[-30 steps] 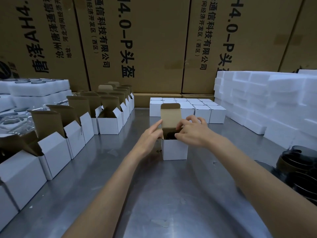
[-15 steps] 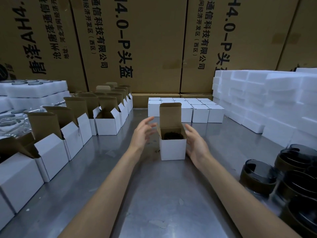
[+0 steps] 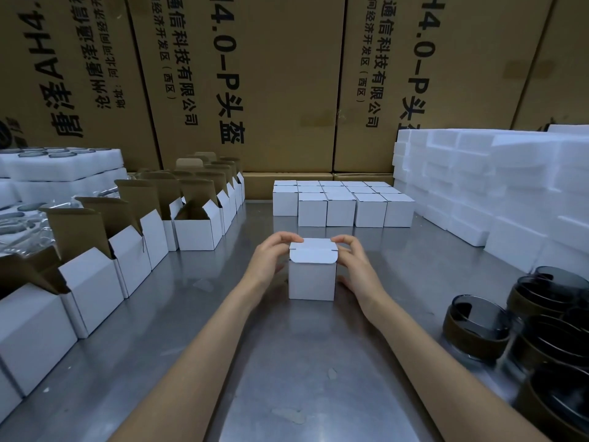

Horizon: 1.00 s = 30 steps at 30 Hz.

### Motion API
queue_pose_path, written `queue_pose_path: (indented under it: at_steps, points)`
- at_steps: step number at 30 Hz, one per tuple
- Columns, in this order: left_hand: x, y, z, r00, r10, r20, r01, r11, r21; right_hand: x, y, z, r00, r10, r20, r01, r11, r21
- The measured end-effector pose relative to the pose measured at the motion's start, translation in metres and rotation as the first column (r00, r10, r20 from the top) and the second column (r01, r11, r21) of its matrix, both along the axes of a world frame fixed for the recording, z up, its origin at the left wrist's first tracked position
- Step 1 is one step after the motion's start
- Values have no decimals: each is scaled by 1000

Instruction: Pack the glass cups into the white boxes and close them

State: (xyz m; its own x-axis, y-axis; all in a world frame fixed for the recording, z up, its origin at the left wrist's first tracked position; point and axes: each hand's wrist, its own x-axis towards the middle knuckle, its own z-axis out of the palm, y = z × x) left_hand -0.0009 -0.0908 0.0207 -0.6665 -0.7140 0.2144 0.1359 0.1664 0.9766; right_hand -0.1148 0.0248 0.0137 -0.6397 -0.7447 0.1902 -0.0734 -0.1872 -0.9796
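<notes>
A small white box stands on the metal table in the middle. Its lid is folded down over the top, with the front tuck flap lying over the front face. My left hand grips the box's left side, fingertips on the lid's left corner. My right hand holds the right side, fingertips on the lid's right corner. The cup inside is hidden. Several dark glass cups stand at the right edge.
Rows of open white boxes with raised brown flaps line the left. Closed white boxes sit in a block behind. White foam blocks are stacked at right, foam trays at far left. Large cardboard cartons form the back wall.
The box's lid stood upright and open before; now it is folded down over the top. Both hands went from beside the box to gripping its upper corners.
</notes>
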Motion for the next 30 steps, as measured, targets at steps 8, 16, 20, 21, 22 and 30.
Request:
queue_pose_path:
  at_steps: [8,16,20,21,22,30]
  points:
    - [7,1,-7,988,-152,-25,153,987,51,6,6,-4,998,43,-46,-44,998,-36]
    - [9,0,-10,999,-27,-39,23,993,-116,10,8,-4,996,8,-89,-13,998,-56]
    - [11,-2,-11,990,-135,-40,135,991,-6,11,7,-4,997,30,-64,-34,997,-66]
    - [12,-2,-11,984,-172,-44,173,985,18,10,7,-4,997,32,-69,-36,998,-58]
    - [12,-2,-11,979,-199,-51,201,979,40,10,6,-4,997,36,-74,-40,998,-46]
    - [11,-7,-12,979,-200,-43,204,973,106,7,1,-6,993,40,-111,-39,999,12]
